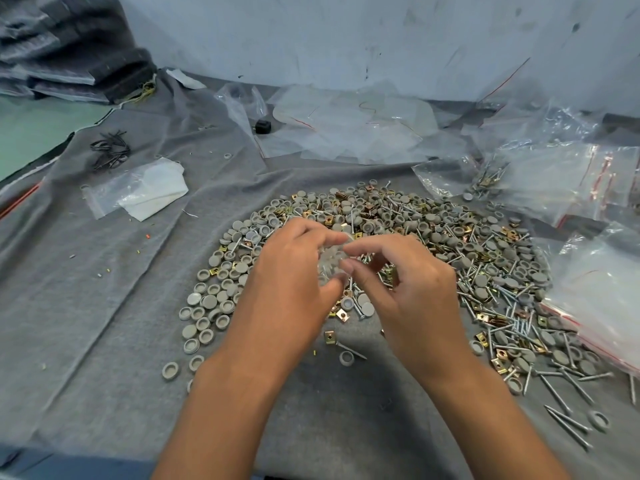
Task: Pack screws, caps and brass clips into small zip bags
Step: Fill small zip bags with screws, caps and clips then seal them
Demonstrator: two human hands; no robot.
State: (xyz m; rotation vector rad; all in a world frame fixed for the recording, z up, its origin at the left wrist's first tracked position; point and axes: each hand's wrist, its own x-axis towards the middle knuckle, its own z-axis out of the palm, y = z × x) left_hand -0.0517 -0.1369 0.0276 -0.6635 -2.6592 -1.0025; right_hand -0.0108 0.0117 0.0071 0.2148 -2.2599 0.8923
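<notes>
A wide heap of grey round caps [214, 299], brass clips [343, 315] and long silver screws [512, 327] covers the grey cloth in the middle. Above its near side my left hand [291, 275] and my right hand [405, 285] meet. Between them is a small clear zip bag [330, 261], blurred, with pale contents. My left thumb and fingers curl round it. My right thumb and forefinger pinch its right edge.
Filled zip bags with red seals [599, 306] lie at the right, more [554, 178] behind them. Empty clear bags [346, 129] are spread at the back. A bag with white paper [138, 192] and black ties [110, 150] lie at the left. Folded grey cloth [69, 46] is stacked far left.
</notes>
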